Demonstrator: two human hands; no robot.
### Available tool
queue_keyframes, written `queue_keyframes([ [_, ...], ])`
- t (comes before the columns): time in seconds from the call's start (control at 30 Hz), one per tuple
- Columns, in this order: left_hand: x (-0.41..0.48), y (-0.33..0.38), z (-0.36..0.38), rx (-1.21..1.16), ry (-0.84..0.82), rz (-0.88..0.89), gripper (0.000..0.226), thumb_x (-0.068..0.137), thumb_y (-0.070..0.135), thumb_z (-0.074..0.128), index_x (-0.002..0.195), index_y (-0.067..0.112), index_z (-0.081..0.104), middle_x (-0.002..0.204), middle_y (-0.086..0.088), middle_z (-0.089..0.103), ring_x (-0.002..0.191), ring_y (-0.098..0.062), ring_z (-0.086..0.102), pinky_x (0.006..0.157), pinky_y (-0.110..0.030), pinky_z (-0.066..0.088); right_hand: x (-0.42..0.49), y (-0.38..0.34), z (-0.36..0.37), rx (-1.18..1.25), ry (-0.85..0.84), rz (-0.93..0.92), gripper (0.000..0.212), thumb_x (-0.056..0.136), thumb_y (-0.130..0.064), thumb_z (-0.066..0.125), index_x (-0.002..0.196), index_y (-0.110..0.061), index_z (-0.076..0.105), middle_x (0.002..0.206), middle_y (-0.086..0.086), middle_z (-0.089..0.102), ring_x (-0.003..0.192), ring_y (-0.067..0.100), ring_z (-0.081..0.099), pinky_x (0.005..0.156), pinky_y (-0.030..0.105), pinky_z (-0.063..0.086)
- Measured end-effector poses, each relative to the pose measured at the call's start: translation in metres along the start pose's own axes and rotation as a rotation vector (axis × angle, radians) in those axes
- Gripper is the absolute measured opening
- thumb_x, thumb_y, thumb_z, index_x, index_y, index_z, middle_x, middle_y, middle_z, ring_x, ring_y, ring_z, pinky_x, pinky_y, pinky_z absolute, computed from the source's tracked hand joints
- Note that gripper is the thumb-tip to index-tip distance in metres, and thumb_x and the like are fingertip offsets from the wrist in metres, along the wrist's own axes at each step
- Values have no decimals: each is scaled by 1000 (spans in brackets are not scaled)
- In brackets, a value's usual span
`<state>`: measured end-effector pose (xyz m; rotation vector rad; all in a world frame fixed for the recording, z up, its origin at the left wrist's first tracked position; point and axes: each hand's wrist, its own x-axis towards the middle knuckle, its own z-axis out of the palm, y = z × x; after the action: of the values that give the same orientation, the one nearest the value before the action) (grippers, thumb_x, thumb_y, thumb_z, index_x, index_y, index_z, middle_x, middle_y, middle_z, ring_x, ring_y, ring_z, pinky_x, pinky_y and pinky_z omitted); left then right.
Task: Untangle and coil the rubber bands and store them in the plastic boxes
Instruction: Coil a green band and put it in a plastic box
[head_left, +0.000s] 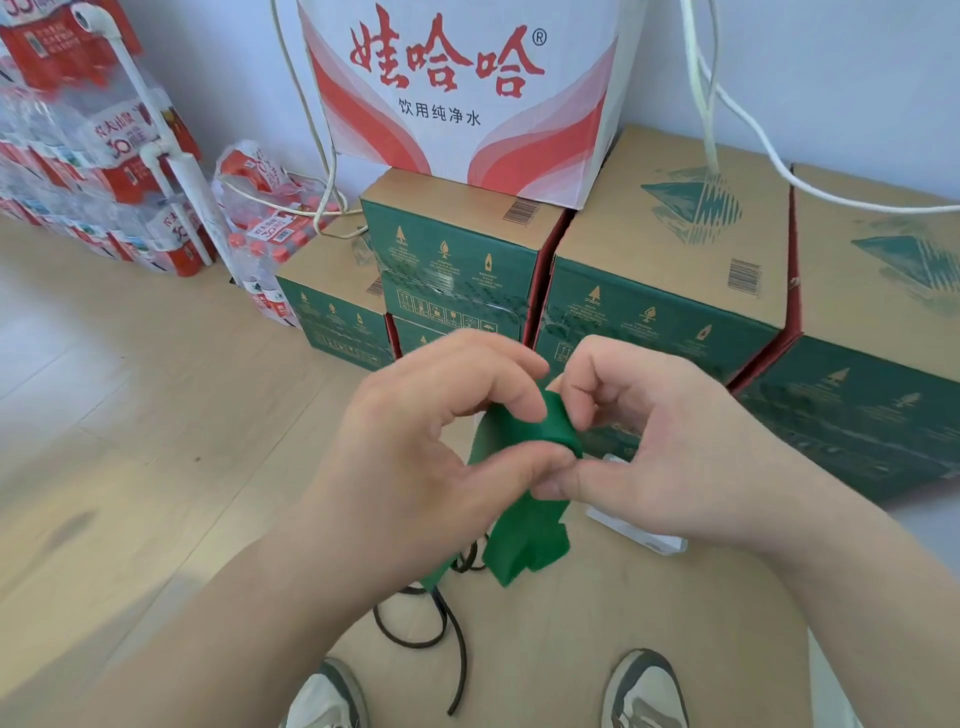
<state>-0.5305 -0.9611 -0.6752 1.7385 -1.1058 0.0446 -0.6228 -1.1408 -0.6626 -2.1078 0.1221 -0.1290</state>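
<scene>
A wide green rubber band (524, 431) is held up in front of me, its upper part rolled into a short coil and its loose end hanging down toward the floor. My left hand (426, 457) pinches the coil from the left with thumb and forefinger. My right hand (649, 441) grips it from the right, thumb underneath. A black rubber band (447, 623) lies in loops on the wooden floor below. A clear plastic box (639, 530) shows partly under my right hand, mostly hidden.
Green and brown cartons (660, 291) are stacked just ahead, with a white and red carton (457, 93) on top. Shrink-wrapped bottle packs (93, 145) stand at the left. White cables (727, 119) hang along the wall. My two shoes (644, 691) are at the bottom edge.
</scene>
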Motion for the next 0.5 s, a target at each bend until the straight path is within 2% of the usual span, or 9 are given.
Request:
queue_keyframes([
  [0.1,3,-6,-1,-84,-18,-99,33,75,26,90,94,14,66,104,6,72,102,-18,72,88,-29,60,0,-2,1,131,90,-1,35,76,-4,86,81,-17,54,85,7,71,76,29,69,69,51,61],
  [0.2,1,-24,-4,-181,-249,-350,62,64,41,96,109,27,56,111,10,72,111,-14,70,102,-33,54,2,-4,1,241,157,6,37,76,5,84,80,-18,56,89,14,73,80,39,71,67,60,59],
  [0.27,-3,-35,0,-119,-392,-440,75,62,41,97,122,36,52,118,15,71,118,-8,66,108,-37,50,2,-7,1,311,169,4,36,75,3,86,83,-15,57,89,15,75,82,40,72,69,57,61],
  [0.33,-5,-40,5,-73,-413,-445,65,72,33,93,124,44,56,115,20,71,114,-2,66,105,-38,51,3,-10,1,376,182,-4,34,75,-5,86,89,-14,56,89,13,76,85,40,72,74,55,62],
  [0.4,-4,-40,7,-65,-395,-454,41,80,25,87,105,48,65,101,22,73,100,-2,69,96,-34,55,4,-10,-3,366,189,5,35,76,-9,84,95,-14,55,90,13,76,87,40,70,77,56,61],
  [0.43,-3,-40,6,-46,-391,-472,34,80,24,87,95,48,67,92,20,73,91,-3,70,90,-32,56,4,-7,-7,317,187,14,35,78,-8,84,96,-15,54,89,12,75,86,39,69,78,55,61],
  [0.5,0,-40,3,53,-357,-491,21,78,28,87,83,34,68,78,7,69,76,-14,66,78,-41,58,2,4,-17,161,153,50,35,81,-4,83,93,-19,54,89,7,74,87,32,70,80,51,61],
])
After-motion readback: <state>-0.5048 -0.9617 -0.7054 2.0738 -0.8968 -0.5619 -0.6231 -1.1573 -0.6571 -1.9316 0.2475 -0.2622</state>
